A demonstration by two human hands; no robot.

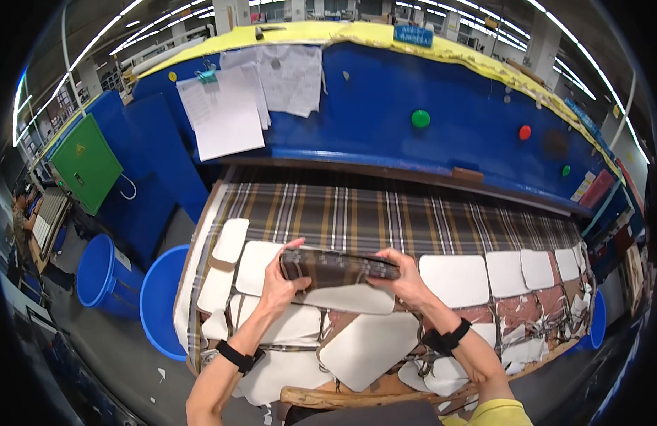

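Between my two hands a stack of dark plaid fabric pieces [335, 270] is held up above the work table. My left hand [277, 281] grips its left end, thumb on the near face. On the right end, my right hand [405, 279] has its fingers closed round the layers. Just below the stack lies a rounded white sheet [353, 301], partly covered by it. Plaid cloth [357, 216] with brown, white and mustard stripes spreads behind my hands. A larger white cut piece [371, 349] rests nearer to me.
Several white pieces and torn scraps cover the table's near half, including a white panel [453, 280]. Beyond stands a blue machine [371, 92] with a green button [420, 118] and a red button [524, 132]. Blue bins [161, 302] stand left. A person [23, 213] sits far left.
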